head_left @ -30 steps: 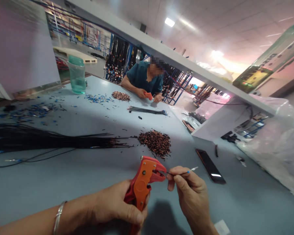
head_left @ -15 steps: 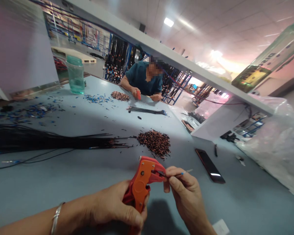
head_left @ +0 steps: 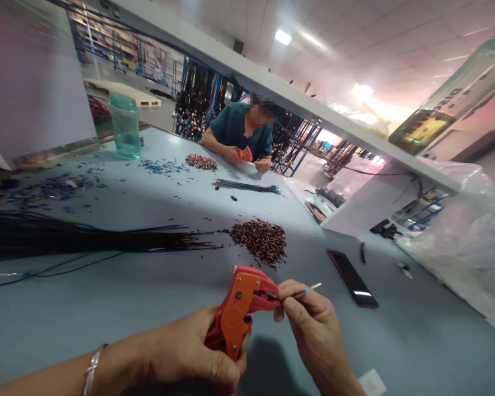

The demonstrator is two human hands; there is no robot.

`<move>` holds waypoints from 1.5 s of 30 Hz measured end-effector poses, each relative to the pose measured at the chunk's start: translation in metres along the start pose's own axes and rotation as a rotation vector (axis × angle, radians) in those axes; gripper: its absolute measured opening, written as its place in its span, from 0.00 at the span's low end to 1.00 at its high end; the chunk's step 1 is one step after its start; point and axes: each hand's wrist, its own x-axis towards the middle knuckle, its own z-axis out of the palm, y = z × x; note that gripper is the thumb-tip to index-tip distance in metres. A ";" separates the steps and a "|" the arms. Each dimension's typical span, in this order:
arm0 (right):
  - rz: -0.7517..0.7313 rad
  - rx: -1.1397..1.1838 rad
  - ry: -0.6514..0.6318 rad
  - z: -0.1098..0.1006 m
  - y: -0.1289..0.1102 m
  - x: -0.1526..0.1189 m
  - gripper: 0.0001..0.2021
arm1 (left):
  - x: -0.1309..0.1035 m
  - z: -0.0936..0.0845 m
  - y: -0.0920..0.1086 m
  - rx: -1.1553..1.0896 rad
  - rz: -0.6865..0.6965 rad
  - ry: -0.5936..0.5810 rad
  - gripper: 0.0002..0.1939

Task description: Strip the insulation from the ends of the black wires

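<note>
My left hand [head_left: 202, 346] is wrapped round the handle of a red and orange wire stripper [head_left: 236, 311], its jaws pointing right. Between the thumb and fingers of my right hand [head_left: 311, 316] is a thin wire with a blue terminal [head_left: 303, 291] and a pale tip. The wire's other end reaches the stripper's jaws; whether it is inside them is too small to tell. Just beyond the tool lies a pile of short black and copper bits [head_left: 260, 241]. A long bundle of black wires [head_left: 86, 236] stretches along the left of the table.
A phone [head_left: 352, 278] lies to the right. Farther back are a green bottle [head_left: 126, 126], scattered blue terminals [head_left: 163, 166], a smaller copper pile [head_left: 201, 161] and a short wire bundle [head_left: 247, 187]. Across the table a person [head_left: 239, 132] holds another red tool. Plastic bags hang at the right.
The person across the table has raised and turned their red tool. My hands and the stripper are nearly still, with the wire in my right hand slightly shifted.
</note>
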 end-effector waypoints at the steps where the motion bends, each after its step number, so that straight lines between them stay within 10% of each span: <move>1: -0.010 -0.006 -0.008 0.000 0.000 -0.001 0.05 | 0.000 0.000 0.000 -0.002 0.002 0.000 0.14; 45: -0.142 -0.325 -0.011 0.003 -0.011 -0.003 0.06 | 0.000 -0.004 -0.006 0.033 0.056 -0.034 0.17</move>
